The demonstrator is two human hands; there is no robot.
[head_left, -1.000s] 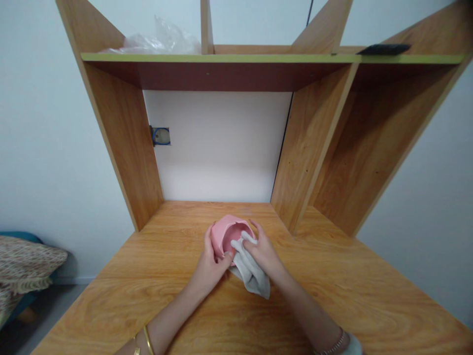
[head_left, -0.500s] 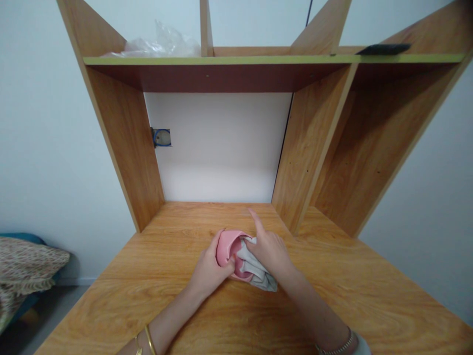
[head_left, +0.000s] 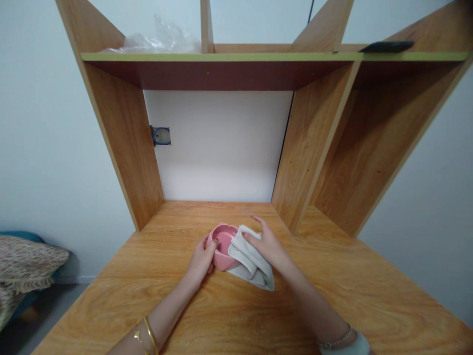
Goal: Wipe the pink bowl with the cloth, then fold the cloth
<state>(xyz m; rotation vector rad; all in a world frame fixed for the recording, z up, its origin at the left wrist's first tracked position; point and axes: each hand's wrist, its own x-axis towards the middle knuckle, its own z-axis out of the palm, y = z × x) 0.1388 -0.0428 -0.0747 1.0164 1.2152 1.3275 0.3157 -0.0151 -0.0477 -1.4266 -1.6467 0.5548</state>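
Head — bowl (head_left: 223, 257) partly behind cloth (head_left: 248, 254)

The pink bowl (head_left: 223, 261) is smooth and glossy, ceramic or plastic unclear; the grey cloth (head_left: 248, 254) is matt fabric. The counter (head_left: 236, 318) is smooth wood grain, the bag (head_left: 162, 44) clear, shiny plastic, the bangle (head_left: 151, 335) polished gold-toned metal, the throw (head_left: 29, 258) rough woven textile.

open desktop (head_left: 148, 271) leftward, divider (head_left: 303, 148) ahead right

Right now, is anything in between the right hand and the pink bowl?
Yes, the cloth: the right hand holds it over the right side of the bowl. Nothing visible separates the left hand from the bowl.
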